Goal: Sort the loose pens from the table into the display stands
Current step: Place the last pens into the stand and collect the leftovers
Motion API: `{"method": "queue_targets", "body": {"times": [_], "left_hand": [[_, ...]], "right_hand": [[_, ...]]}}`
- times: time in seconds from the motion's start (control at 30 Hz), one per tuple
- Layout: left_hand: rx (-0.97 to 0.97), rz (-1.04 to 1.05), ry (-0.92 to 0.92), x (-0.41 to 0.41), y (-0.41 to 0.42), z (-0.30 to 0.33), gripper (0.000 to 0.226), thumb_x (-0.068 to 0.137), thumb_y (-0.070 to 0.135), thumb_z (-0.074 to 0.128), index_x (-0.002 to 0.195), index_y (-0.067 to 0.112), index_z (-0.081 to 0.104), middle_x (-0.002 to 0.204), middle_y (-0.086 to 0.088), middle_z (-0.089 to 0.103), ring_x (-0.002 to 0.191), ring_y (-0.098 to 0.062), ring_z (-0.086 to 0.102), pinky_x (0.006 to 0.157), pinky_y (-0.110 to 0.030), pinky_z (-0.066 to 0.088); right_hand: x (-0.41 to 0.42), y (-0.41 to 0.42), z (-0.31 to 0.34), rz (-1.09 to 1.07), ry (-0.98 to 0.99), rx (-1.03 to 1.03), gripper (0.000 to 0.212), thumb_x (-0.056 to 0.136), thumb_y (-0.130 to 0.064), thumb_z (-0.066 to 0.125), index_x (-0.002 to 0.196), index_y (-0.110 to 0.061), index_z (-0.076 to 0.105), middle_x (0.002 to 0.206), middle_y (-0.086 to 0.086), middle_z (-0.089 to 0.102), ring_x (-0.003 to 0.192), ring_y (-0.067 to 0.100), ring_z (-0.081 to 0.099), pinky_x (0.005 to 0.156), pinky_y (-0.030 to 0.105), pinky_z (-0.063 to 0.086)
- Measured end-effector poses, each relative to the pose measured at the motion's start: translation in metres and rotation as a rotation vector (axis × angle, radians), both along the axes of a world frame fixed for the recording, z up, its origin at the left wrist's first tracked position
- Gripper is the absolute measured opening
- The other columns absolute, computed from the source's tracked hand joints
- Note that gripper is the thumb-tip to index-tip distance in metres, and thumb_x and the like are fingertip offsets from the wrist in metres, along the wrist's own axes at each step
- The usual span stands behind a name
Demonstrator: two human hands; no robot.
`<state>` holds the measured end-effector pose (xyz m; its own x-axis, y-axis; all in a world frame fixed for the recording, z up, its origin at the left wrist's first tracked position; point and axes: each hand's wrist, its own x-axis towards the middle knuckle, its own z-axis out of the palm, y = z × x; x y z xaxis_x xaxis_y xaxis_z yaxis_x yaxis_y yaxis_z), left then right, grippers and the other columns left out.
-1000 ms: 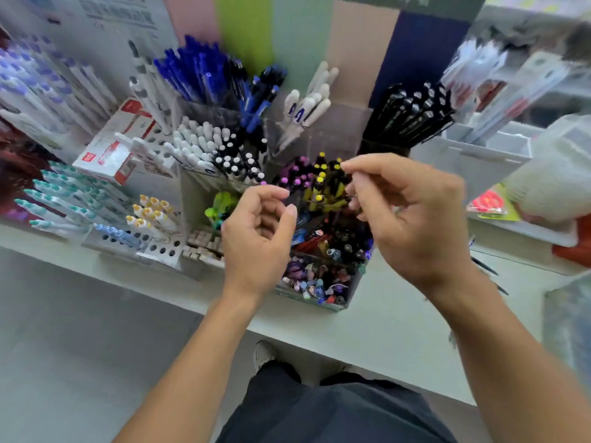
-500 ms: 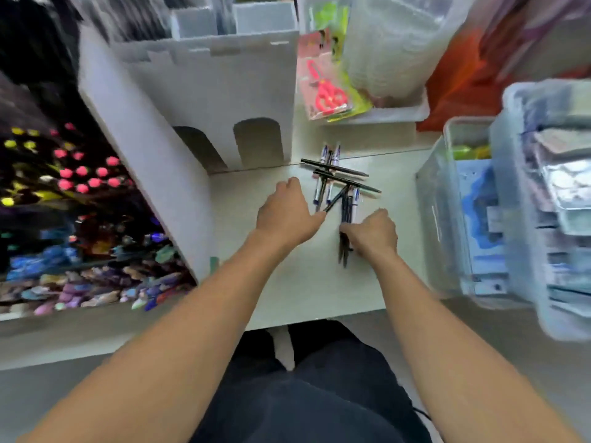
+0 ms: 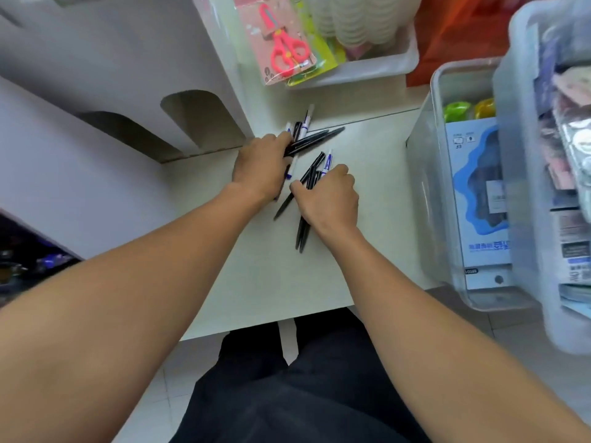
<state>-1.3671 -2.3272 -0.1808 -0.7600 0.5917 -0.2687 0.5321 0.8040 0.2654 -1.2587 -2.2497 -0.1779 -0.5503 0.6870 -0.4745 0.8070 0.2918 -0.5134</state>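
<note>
Several loose pens lie on the pale table (image 3: 271, 282). My left hand (image 3: 259, 166) grips a bunch of black pens (image 3: 315, 139) that stick out to the right past its fingers, with white pens with blue bands (image 3: 305, 124) just beyond. My right hand (image 3: 329, 193) curls round another bunch of black pens (image 3: 302, 233) whose ends poke out toward me, together with a white and blue pen (image 3: 327, 161). One black pen (image 3: 283, 204) slants between my hands. The white cardboard display stand (image 3: 134, 91) rises at the left.
A packet of pink scissors (image 3: 283, 49) leans in a white tray (image 3: 377, 67) at the back. Clear plastic bins (image 3: 454, 187) full of stationery crowd the right side. Coloured pens in a stand (image 3: 28, 263) show at the far left. My dark trousers are below the table edge.
The view swung right from the coloured pen stands to the loose pens. Both hands dropped onto the pile, and since half a second ago their fingers have closed round bunches of pens.
</note>
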Motion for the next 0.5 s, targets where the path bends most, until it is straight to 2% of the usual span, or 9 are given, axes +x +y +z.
{"method": "queue_targets", "body": {"times": [0.1, 0.17, 0.23, 0.27, 0.33, 0.37, 0.4, 0.47, 0.5], "left_hand": [[0.127, 0.187, -0.141, 0.005, -0.016, -0.001, 0.008, 0.099, 0.018, 0.056, 0.108, 0.017, 0.056, 0.103, -0.011, 0.064, 0.093, -0.034, 0.058, 0.076, -0.040, 0.048], [0.160, 0.309, -0.213, 0.008, -0.025, 0.000, 0.005, 0.096, 0.021, 0.058, 0.100, 0.020, 0.056, 0.100, -0.007, 0.065, 0.091, -0.030, 0.059, 0.074, -0.034, 0.043], [0.148, 0.373, -0.263, 0.009, -0.028, 0.001, 0.009, 0.089, 0.027, 0.060, 0.094, 0.020, 0.057, 0.091, -0.002, 0.066, 0.084, -0.026, 0.059, 0.070, -0.032, 0.041], [0.139, 0.401, -0.287, 0.009, -0.028, 0.003, 0.014, 0.084, 0.033, 0.060, 0.086, 0.019, 0.057, 0.080, 0.000, 0.063, 0.076, -0.026, 0.056, 0.065, -0.031, 0.039], [0.104, 0.460, -0.310, 0.010, -0.020, 0.008, 0.035, 0.075, 0.050, 0.055, 0.075, 0.015, 0.057, 0.070, -0.001, 0.059, 0.067, -0.027, 0.054, 0.055, -0.030, 0.034], [0.073, 0.468, -0.299, 0.010, -0.015, 0.010, 0.049, 0.070, 0.059, 0.055, 0.082, 0.012, 0.061, 0.078, -0.004, 0.064, 0.072, -0.028, 0.058, 0.055, -0.030, 0.035], [0.031, 0.458, -0.274, 0.011, -0.008, 0.011, 0.066, 0.066, 0.066, 0.058, 0.099, 0.009, 0.064, 0.095, -0.007, 0.067, 0.084, -0.029, 0.062, 0.058, -0.031, 0.039], [-0.079, 0.412, -0.202, 0.013, 0.006, 0.012, 0.094, 0.065, 0.070, 0.070, 0.130, 0.004, 0.050, 0.127, -0.011, 0.056, 0.113, -0.031, 0.057, 0.079, -0.037, 0.048], [-0.116, 0.391, -0.162, 0.015, 0.014, 0.011, 0.100, 0.066, 0.067, 0.075, 0.135, 0.003, 0.043, 0.134, -0.013, 0.049, 0.121, -0.032, 0.051, 0.089, -0.040, 0.047]], "right_hand": [[0.000, 0.008, -0.005, 0.013, 0.038, -0.036, 0.048, 0.085, -0.033, 0.071, 0.115, -0.004, 0.049, 0.113, 0.012, 0.057, 0.095, 0.030, 0.057, 0.074, 0.029, 0.038], [0.000, 0.014, -0.008, -0.032, 0.092, -0.122, 0.037, 0.081, -0.023, 0.075, 0.108, -0.006, 0.057, 0.101, 0.007, 0.063, 0.087, 0.025, 0.060, 0.074, 0.030, 0.048], [0.000, 0.018, -0.009, -0.140, 0.170, -0.275, 0.029, 0.076, -0.010, 0.077, 0.102, -0.007, 0.066, 0.086, 0.006, 0.069, 0.083, 0.030, 0.072, 0.078, 0.040, 0.061], [0.000, 0.019, -0.008, -0.202, 0.212, -0.393, 0.026, 0.078, -0.002, 0.074, 0.102, -0.005, 0.067, 0.082, 0.008, 0.070, 0.083, 0.031, 0.074, 0.079, 0.043, 0.063], [0.002, 0.023, -0.003, -0.313, 0.278, -0.625, 0.023, 0.086, 0.008, 0.066, 0.108, 0.001, 0.066, 0.087, 0.016, 0.073, 0.086, 0.029, 0.076, 0.079, 0.037, 0.064], [0.004, 0.026, 0.001, -0.342, 0.293, -0.677, 0.022, 0.089, 0.008, 0.064, 0.110, 0.003, 0.065, 0.092, 0.020, 0.073, 0.087, 0.028, 0.076, 0.079, 0.034, 0.063], [0.007, 0.031, 0.005, -0.361, 0.302, -0.685, 0.021, 0.090, 0.007, 0.063, 0.111, 0.004, 0.065, 0.094, 0.021, 0.073, 0.087, 0.027, 0.076, 0.079, 0.033, 0.063], [0.016, 0.042, 0.008, -0.396, 0.323, -0.649, 0.021, 0.091, 0.007, 0.060, 0.111, 0.002, 0.065, 0.093, 0.018, 0.073, 0.081, 0.024, 0.076, 0.078, 0.035, 0.063], [0.022, 0.048, 0.006, -0.408, 0.323, -0.618, 0.020, 0.091, 0.006, 0.058, 0.110, 0.001, 0.065, 0.091, 0.017, 0.072, 0.077, 0.023, 0.075, 0.077, 0.036, 0.063]]}}
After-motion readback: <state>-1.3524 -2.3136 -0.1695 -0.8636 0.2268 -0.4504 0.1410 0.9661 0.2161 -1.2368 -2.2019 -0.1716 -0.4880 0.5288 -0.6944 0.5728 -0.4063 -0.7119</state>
